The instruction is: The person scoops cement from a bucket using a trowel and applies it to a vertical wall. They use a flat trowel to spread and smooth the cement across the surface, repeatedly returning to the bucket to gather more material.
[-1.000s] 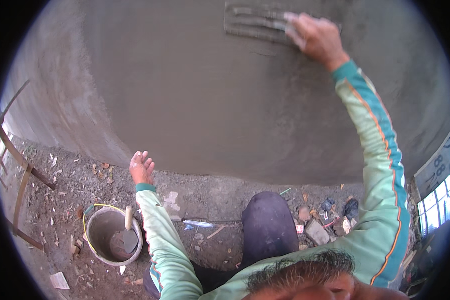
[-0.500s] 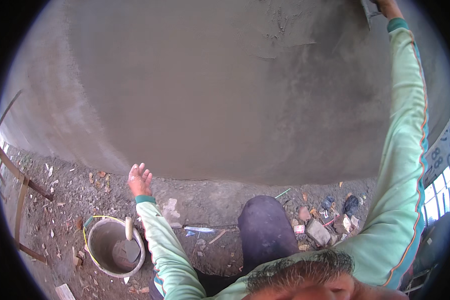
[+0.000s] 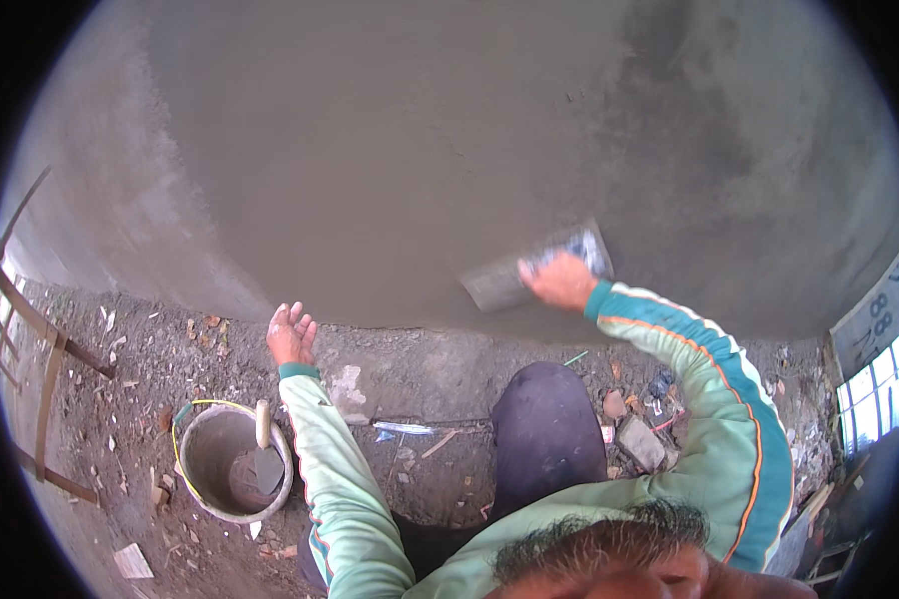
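Observation:
My right hand (image 3: 561, 281) is wrapped round a rectangular steel plastering trowel (image 3: 495, 288), its blade tilted against the lower part of a grey plastered wall (image 3: 370, 200). Motion blurs that hand and the tool a little, and its grip on the handle is partly hidden. At the foot of the wall, further left, my left hand (image 3: 291, 335) is open and holds nothing, its fingers loosely curled and apart. Below it a round bucket (image 3: 186, 441) stands on the ground, with a small trowel (image 3: 268, 469) leaning inside, its pale handle against the rim.
Stones and brick bits, among them a grey block (image 3: 640, 443), litter the dirt right of my knee (image 3: 549, 429). A wooden frame (image 3: 50, 389) stands at the far left. A pale blue strip (image 3: 403, 428) lies on the ground between the bucket and my knee.
My right hand has swept the plastering trowel down and left, from the upper right of the wall to its lower middle. The rough ridges of plaster higher up are now smoother. My left hand stays open.

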Demonstrator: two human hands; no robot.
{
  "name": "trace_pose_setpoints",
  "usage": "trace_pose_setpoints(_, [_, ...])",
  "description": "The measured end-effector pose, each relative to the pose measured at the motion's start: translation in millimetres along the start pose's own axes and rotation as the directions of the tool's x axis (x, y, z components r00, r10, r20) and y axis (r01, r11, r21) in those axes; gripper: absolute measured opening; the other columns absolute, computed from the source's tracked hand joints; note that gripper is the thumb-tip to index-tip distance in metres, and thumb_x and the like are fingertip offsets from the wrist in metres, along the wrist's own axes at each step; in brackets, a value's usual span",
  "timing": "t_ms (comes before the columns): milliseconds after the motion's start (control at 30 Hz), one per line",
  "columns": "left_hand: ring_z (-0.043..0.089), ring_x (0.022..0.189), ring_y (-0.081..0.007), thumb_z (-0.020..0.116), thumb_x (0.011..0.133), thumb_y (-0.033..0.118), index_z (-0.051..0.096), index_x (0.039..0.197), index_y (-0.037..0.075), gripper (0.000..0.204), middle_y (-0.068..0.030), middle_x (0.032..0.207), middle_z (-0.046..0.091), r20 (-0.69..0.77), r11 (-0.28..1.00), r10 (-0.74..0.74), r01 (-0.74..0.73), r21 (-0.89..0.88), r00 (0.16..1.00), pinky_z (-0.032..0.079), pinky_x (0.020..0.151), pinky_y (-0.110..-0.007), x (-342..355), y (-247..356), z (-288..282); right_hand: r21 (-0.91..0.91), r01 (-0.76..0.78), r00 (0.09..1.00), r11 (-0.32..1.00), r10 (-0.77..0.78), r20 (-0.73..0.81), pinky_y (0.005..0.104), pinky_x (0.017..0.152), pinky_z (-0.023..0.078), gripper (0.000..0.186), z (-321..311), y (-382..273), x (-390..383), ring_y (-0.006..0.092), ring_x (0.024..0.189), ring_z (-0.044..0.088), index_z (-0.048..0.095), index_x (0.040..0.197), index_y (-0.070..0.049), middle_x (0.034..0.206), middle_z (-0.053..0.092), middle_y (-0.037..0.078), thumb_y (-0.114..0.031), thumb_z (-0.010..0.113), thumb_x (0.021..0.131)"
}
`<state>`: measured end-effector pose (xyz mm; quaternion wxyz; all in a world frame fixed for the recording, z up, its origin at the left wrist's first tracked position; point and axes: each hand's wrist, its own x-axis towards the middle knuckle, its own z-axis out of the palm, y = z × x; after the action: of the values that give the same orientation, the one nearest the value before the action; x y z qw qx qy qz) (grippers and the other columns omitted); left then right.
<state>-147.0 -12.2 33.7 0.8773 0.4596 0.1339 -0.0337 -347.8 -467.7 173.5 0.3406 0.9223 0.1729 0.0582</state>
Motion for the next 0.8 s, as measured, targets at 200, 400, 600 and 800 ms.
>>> trace_pose_setpoints(200, [0.058, 0.112, -0.0298, 0.057, 0.1, 0.035, 0.041, 0.146, 0.005, 0.057, -0.012, 0.137, 0.059, -0.073, 0.999, 0.053, -0.053, 0.007, 0.996, 0.051, 0.092, -0.041, 5.4, 24.5, -24.1, 0.323, -0.099, 0.704, 0.941, 0.296, -0.645, 0.0443, 0.075, 0.058, 0.033, -143.8, 78.3, 4.3, 0.0325, 0.086, 0.072, 0.074, 0.11, -0.014, 0.105, 0.074, 0.013, -0.04, 0.064, 0.092])
trace_pose_setpoints(400, [0.059, 0.111, -0.0291, 0.056, 0.099, 0.034, 0.043, 0.146, 0.006, 0.056, -0.0114, 0.135, 0.061, -0.093, 0.998, -0.02, 0.026, 0.063, 0.996, 0.053, 0.089, -0.041, 11.6, -6.7, -7.9, 0.411, -0.416, 0.394, 0.811, 0.569, -0.722, 0.0344, 0.098, 0.05, 0.044, -361.3, 334.5, -57.0, 0.0269, 0.112, 0.067, 0.068, 0.119, 0.003, 0.123, 0.07, 0.017, -0.029, 0.066, 0.091])
trace_pose_setpoints(600, [0.059, 0.113, -0.0298, 0.056, 0.1, 0.035, 0.044, 0.146, 0.006, 0.055, -0.0116, 0.136, 0.06, -0.115, 0.991, -0.058, 0.071, 0.113, 0.992, 0.053, 0.091, -0.041, 26.5, -33.2, -20.6, 0.612, -0.313, 0.614, 0.727, 0.646, -0.454, 0.0292, 0.086, 0.053, 0.041, -304.1, 278.3, -53.3, 0.012, 0.093, 0.065, 0.069, 0.118, 0.005, 0.106, 0.075, 0.01, -0.023, 0.069, 0.088])
trace_pose_setpoints(800, [0.06, 0.111, -0.0285, 0.057, 0.1, 0.035, 0.045, 0.145, 0.006, 0.055, -0.011, 0.134, 0.061, -0.112, 0.992, -0.025, 0.039, 0.121, 0.993, 0.053, 0.091, -0.041, 28.6, -22.2, -37.7, 0.16, -0.35, 0.757, 0.923, 0.379, -0.532, 0.0361, 0.054, 0.052, 0.057, -90.9, 94.1, -9.8, 0.023, 0.059, 0.065, 0.059, 0.138, -0.012, 0.077, 0.07, 0.004, -0.035, 0.072, 0.087])
